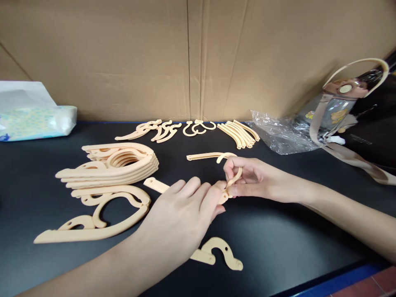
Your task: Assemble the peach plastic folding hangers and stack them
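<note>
My left hand point(185, 210) is closed around a cream plastic hanger arm point(154, 184), whose flat end with a hole sticks out to the left. My right hand point(260, 177) pinches a curved cream hook point(236, 176) by its bend, and the hook's lower end meets the arm at my left fingertips. Fingers cover the joint, so I cannot tell whether the two are joined. Just behind lies a slim hanger strip point(201, 156). A curved hanger piece with holes point(221, 247) lies in front, partly behind my left wrist.
To the left sit a stack of folded hangers point(136, 173) and a single folded hanger point(123, 225). Along the back are curved pieces point(165, 132), loose hooks point(198, 127), slim strips point(239, 134) and a plastic bag point(275, 134). A tissue pack point(37, 119) and strapped bottle point(335, 107) flank them.
</note>
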### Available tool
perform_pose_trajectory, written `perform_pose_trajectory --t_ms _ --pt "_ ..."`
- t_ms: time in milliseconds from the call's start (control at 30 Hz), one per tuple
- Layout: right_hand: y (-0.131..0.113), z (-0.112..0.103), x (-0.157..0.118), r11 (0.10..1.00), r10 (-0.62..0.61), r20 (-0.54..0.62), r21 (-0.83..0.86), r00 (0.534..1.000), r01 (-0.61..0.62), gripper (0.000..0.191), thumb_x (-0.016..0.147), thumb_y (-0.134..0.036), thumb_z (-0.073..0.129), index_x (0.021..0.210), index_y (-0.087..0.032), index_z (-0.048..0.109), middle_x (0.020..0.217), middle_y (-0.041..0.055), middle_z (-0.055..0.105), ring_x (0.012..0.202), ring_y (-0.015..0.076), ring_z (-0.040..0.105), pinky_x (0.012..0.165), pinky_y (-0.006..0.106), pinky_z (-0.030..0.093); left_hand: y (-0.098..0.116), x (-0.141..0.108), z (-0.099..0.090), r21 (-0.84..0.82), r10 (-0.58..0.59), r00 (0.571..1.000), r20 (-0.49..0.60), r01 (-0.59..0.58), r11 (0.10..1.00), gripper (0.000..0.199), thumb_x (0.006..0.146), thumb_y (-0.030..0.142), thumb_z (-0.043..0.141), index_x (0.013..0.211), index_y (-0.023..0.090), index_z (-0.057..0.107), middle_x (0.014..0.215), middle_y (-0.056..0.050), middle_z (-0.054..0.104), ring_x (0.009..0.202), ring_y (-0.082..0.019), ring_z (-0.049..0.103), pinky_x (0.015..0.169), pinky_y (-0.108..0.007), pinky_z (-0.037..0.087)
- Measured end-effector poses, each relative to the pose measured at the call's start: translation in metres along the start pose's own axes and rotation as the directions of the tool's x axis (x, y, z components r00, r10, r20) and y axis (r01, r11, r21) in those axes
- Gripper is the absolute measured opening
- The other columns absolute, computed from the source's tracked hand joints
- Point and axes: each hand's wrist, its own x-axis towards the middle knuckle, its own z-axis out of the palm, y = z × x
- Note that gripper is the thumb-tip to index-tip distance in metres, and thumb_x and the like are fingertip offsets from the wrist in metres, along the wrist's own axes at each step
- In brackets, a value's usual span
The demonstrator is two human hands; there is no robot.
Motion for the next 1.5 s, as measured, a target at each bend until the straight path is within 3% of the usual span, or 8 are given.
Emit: perform_pose_trajectory --t_ms 67,400,600,767,967,1167,1400,1500 --pt "0.0 0.001 0.0 1.0 -0.002 -0.002 0.018 1.0 0.002 0.027 0.085 -0.029 0.072 0.084 -0.019 0.046 0.078 -0.0038 0.058 0.071 0.0092 0.055 0.07 0.027 0.045 0.002 0.0 -0.002 -0.008 -0.021 1.0 -0.015 0.021 1.0 0.02 0.101 0.017 0.039 0.107 0.009 0.056 0.072 -0.002 0.058 0.06 -0.02 0.048 0.055 -0.032 0.033" --pt "0.0 0.004 0.0 0.997 0.016 -0.006 0.079 1.0 -0.015 0.03 0.084 -0.032 0.073 0.081 -0.019 0.046 0.076 -0.0041 0.056 0.072 0.0098 0.058 0.071 0.026 0.046 0.002 0.002 -0.005 -0.082 -0.083 0.996 -0.015 0.081 0.993 0.02 0.101 0.013 0.037 0.099 0.014 0.057 0.07 -0.001 0.056 0.06 -0.02 0.045 0.055 -0.032 0.033" --pt "0.001 0.004 0.0 0.996 0.008 0.001 0.09 1.0 -0.008 0.029 0.084 -0.032 0.073 0.081 -0.019 0.047 0.075 -0.0049 0.055 0.072 0.0098 0.059 0.073 0.027 0.044 0.005 0.003 -0.005 -0.107 -0.07 0.996 -0.057 0.063 0.992 0.017 0.099 0.007 0.039 0.103 0.012 0.055 0.074 0.0 0.055 0.062 -0.019 0.041 0.056 -0.031 0.031" --pt "0.004 0.003 -0.001 0.994 0.012 -0.008 0.113 1.0 -0.011 0.027 0.084 -0.028 0.073 0.082 -0.019 0.048 0.076 -0.0039 0.06 0.074 0.0111 0.061 0.074 0.028 0.043 0.001 0.0 -0.005 -0.16 -0.081 0.997 -0.014 0.077 0.984 0.015 0.098 0.006 0.041 0.104 0.013 0.053 0.08 -0.001 0.059 0.068 -0.019 0.046 0.06 -0.032 0.032" --pt "0.01 0.004 0.001 0.955 -0.01 -0.057 0.296 0.998 0.026 0.022 0.082 -0.021 0.073 0.083 -0.018 0.051 0.076 -0.0053 0.056 0.071 0.0093 0.056 0.069 0.025 0.04 -0.006 -0.001 -0.004 -0.246 -0.127 0.992 0.006 0.125 0.961 0.021 0.102 0.014 0.039 0.121 0.014 0.048 0.086 0.0 0.06 0.077 -0.019 0.051 0.065 -0.032 0.035" --pt "0.012 0.004 0.001 0.926 -0.02 -0.013 0.377 1.0 0.024 0.022 0.081 -0.017 0.072 0.084 -0.018 0.051 0.076 -0.0055 0.054 0.071 0.0087 0.057 0.068 0.024 0.04 -0.004 0.002 -0.005 -0.284 -0.12 0.991 0.062 0.133 0.95 0.019 0.1 0.009 0.04 0.116 0.015 0.05 0.083 0.001 0.06 0.074 -0.019 0.048 0.063 -0.032 0.033" --pt "0.014 0.002 0.002 0.891 -0.042 0.068 0.455 0.997 0.007 0.02 0.084 -0.014 0.069 0.083 -0.018 0.05 0.077 -0.0046 0.06 0.073 0.008 0.058 0.069 0.022 0.039 -0.004 0.001 -0.006 -0.325 -0.142 0.989 0.035 0.146 0.935 0.025 0.1 0.009 0.041 0.124 0.016 0.047 0.086 0.002 0.06 0.077 -0.018 0.047 0.065 -0.031 0.033" --pt "0.012 0.008 0.002 0.91 -0.039 0.129 0.413 0.991 -0.018 0.017 0.084 -0.012 0.068 0.088 -0.018 0.053 0.077 -0.0043 0.062 0.074 0.0083 0.059 0.071 0.023 0.039 -0.005 0.001 -0.006 -0.343 -0.147 0.989 0.028 0.147 0.928 0.025 0.098 0.007 0.043 0.119 0.018 0.049 0.085 0.003 0.06 0.076 -0.018 0.045 0.064 -0.031 0.032"
